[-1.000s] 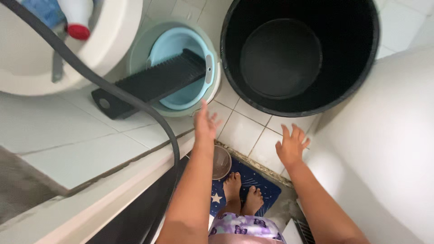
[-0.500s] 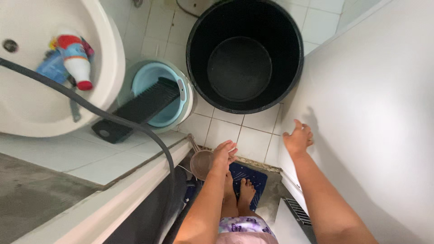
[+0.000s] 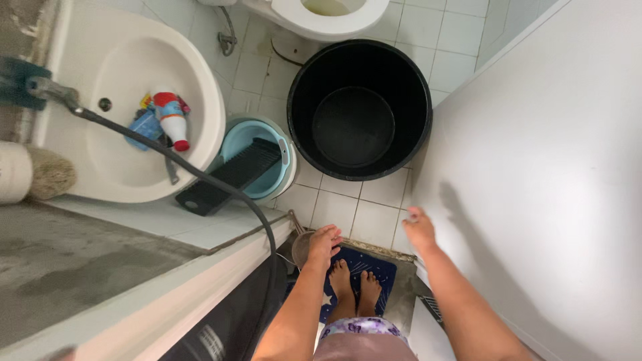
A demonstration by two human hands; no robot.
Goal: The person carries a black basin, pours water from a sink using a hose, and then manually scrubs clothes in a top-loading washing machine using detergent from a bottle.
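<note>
Looking down into a small tiled bathroom. Left hand [image 3: 326,241] hovers open, fingers spread, right over a small round metal bowl [image 3: 301,249] by the step edge, holding nothing; contact can't be told. Right hand [image 3: 421,228] open too, empty, near the white wall [image 3: 535,167]. Bare feet on a blue mat [image 3: 384,267]. Big black bucket [image 3: 360,107] sits empty on the floor tiles, between toilet [image 3: 321,13] and mat, beside a light blue pail [image 3: 257,154]. Bowl looks light, stiff, thin-walled, probably slick if wet; best taken by the rim. Bucket is bulky but probably light when empty; grab opposite rim edges.
</note>
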